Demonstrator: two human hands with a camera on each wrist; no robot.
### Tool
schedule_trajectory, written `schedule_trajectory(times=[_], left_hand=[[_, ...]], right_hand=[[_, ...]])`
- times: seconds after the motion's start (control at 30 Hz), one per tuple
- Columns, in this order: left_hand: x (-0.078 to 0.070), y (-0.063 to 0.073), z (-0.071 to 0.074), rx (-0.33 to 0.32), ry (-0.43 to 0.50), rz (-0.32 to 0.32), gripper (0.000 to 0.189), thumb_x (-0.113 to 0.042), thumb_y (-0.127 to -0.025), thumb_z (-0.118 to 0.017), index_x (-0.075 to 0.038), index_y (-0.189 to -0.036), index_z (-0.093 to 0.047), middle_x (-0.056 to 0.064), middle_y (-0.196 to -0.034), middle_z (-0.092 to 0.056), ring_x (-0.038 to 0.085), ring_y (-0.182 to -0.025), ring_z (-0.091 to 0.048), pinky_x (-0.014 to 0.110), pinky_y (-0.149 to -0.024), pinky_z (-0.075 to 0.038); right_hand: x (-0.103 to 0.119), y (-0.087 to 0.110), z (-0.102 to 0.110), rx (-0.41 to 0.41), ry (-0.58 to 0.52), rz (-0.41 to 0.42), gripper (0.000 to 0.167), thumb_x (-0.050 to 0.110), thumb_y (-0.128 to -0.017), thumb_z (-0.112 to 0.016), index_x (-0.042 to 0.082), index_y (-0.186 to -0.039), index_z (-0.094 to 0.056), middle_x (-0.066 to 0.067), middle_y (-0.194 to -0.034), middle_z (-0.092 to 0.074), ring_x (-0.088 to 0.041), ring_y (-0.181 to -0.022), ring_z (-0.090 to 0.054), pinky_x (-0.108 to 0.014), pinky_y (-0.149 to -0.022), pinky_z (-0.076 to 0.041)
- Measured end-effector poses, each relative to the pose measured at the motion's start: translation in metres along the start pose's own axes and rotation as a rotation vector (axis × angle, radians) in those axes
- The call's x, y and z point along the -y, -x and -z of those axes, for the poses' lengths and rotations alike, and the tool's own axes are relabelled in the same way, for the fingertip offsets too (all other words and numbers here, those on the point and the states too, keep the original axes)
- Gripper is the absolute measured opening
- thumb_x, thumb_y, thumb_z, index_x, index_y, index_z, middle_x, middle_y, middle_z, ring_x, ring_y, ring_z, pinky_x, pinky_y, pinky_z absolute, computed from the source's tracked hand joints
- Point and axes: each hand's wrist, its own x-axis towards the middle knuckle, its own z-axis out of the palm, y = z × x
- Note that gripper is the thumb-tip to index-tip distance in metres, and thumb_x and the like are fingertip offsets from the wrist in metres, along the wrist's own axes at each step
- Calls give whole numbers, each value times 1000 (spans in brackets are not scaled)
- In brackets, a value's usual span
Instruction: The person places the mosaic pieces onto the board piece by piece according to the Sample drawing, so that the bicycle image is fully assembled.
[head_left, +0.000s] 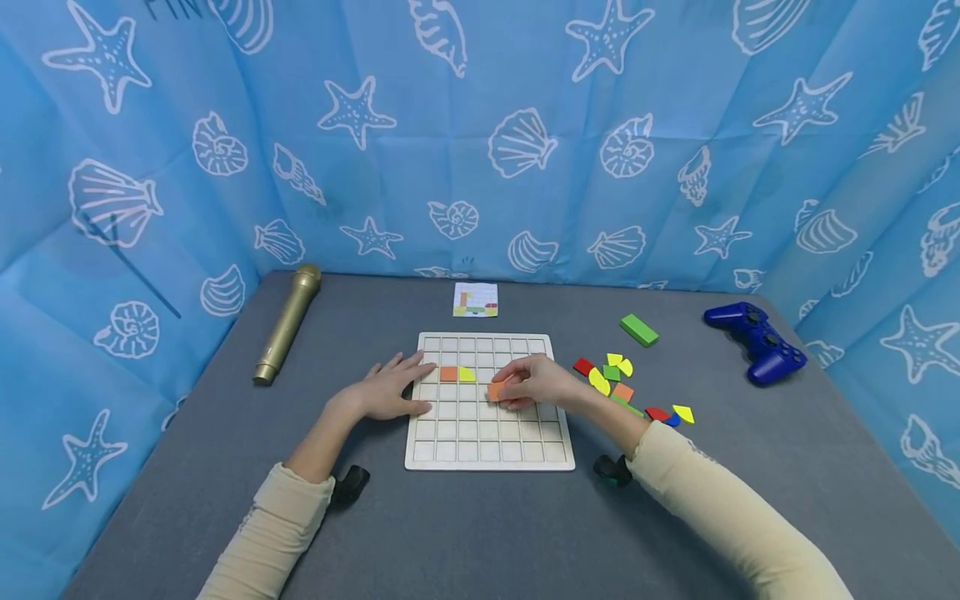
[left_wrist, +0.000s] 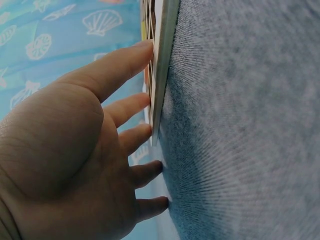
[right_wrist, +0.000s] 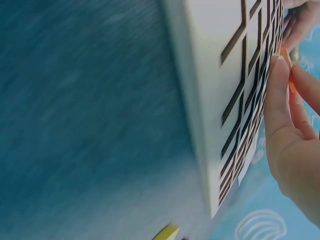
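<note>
A white grid board (head_left: 446, 454) lies on the grey table. Two pieces sit side by side in its upper left part: an orange square tile (head_left: 448, 374) and a yellow tile (head_left: 467, 375) with a rounded corner. My right hand (head_left: 536, 382) pinches another orange tile (head_left: 496, 392) over the middle of the board; its fingertips hide part of that tile. At the board's left edge rests my left hand (head_left: 386, 390), fingers spread, with thumb and fingertips touching the rim. In the left wrist view, that hand (left_wrist: 65, 150) holds nothing.
Right of the board lies a loose cluster of coloured pieces, among them a yellow piece (head_left: 599, 382) and a red piece (head_left: 583, 367). Farther back are a green block (head_left: 639, 330), a blue game controller (head_left: 756, 342), a small printed card (head_left: 476, 300) and a gold microphone (head_left: 288, 325).
</note>
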Motion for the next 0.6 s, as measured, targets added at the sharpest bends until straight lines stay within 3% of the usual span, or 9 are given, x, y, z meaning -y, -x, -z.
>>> schedule_trajectory(times=[0.37, 0.6], left_hand=[[2, -3, -1, 13, -15, 20, 71, -41, -94, -58, -12, -152, -28, 15, -157, -12, 41, -141, -5, 62, -108, -6], [0, -1, 1, 24, -14, 15, 71, -40, -95, -58, -12, -152, -27, 15, -157, -12, 41, -141, -5, 62, -108, -6]], right_hand=[[20, -16, -27, -5, 67, -45, 19, 3, -88, -68, -1, -107, -68, -12, -79, -65, -21, -71, -68, -31, -68, -56], [24, -24, -40, -60, 71, -54, 17, 2, -87, -69, -1, -104, -69, -12, -77, -64, -19, -68, -67, -30, -64, -56]])
